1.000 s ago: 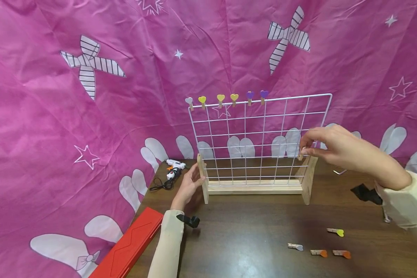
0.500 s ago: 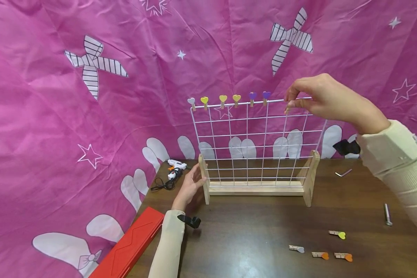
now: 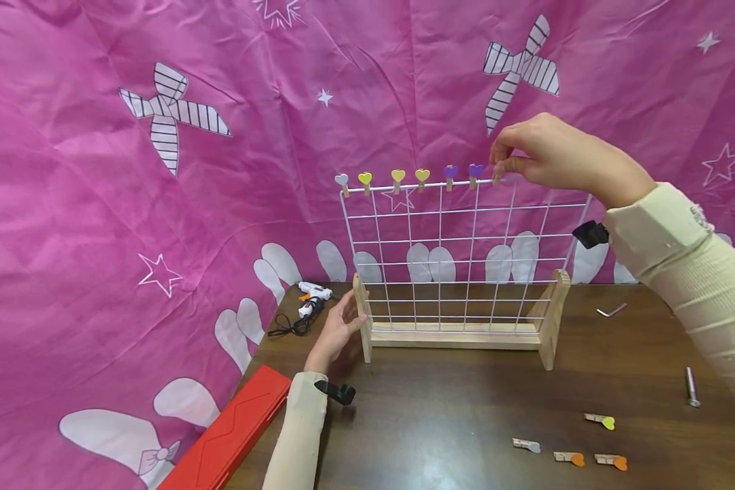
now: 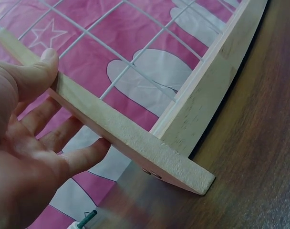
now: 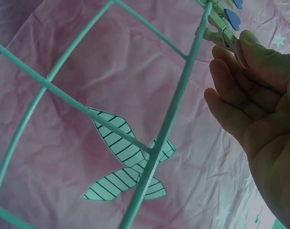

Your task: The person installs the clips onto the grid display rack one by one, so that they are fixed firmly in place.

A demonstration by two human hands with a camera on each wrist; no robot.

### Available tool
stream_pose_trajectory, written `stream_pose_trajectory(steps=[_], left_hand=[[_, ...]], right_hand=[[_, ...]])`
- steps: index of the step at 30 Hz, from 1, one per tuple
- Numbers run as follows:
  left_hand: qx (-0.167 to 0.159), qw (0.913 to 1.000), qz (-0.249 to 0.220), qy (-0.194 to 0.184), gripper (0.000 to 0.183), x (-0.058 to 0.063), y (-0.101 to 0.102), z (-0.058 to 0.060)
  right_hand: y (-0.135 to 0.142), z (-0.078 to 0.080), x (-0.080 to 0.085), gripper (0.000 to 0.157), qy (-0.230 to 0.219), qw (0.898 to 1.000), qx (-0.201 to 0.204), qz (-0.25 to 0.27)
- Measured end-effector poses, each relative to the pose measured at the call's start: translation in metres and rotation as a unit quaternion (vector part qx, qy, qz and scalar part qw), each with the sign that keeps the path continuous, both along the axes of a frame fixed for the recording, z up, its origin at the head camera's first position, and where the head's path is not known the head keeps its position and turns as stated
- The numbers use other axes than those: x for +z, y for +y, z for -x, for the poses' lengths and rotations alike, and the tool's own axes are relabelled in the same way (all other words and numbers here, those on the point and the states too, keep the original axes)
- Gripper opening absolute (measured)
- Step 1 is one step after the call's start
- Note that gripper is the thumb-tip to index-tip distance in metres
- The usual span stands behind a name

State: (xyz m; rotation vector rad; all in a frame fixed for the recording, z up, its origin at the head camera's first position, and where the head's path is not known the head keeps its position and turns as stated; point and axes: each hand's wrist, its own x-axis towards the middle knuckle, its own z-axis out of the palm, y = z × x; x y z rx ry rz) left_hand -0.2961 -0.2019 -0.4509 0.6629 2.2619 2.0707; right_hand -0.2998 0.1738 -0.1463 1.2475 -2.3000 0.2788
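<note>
Small tan wooden clothespin [image 3: 497,180], pinched in the right hand [image 3: 545,151], is at the top edge of the white wire grid [image 3: 470,261]; left hand [image 3: 337,331] grips its pale wooden upright [image 3: 364,333]. Square seating should hold best.

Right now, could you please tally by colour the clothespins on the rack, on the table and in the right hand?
Yellow clothespins: 4
Purple clothespins: 2
Orange clothespins: 2
Whitish clothespins: 2
Held clothespin in the right hand, colour hidden: 1
Total: 11
</note>
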Motion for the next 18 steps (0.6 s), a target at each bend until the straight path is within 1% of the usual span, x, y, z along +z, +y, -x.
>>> stream_pose_trajectory(steps=[6, 11, 14, 16, 18], left_hand=[[-0.002, 1.0000, -0.005, 0.001, 0.062, -0.001, 0.002, -0.001], [-0.004, 0.9999, -0.012, 0.005, 0.061, -0.003, 0.002, -0.001], [-0.005, 0.9998, -0.019, 0.005, 0.061, -0.004, 0.001, 0.000], [-0.005, 0.9998, -0.020, 0.004, 0.062, -0.004, 0.001, 0.001], [-0.004, 0.9998, -0.017, 0.001, 0.062, -0.004, 0.001, 0.002]], right_hand=[[0.000, 0.001, 0.000, 0.014, -0.018, 1.000, -0.015, -0.020], [0.000, -0.002, 0.000, 0.006, -0.049, 0.998, -0.039, -0.027], [0.005, -0.008, -0.002, 0.013, -0.063, 0.996, -0.057, -0.017], [0.009, -0.014, -0.004, 0.016, -0.055, 0.996, -0.062, -0.007], [0.015, -0.019, -0.007, 0.016, -0.035, 0.997, -0.062, 0.001]])
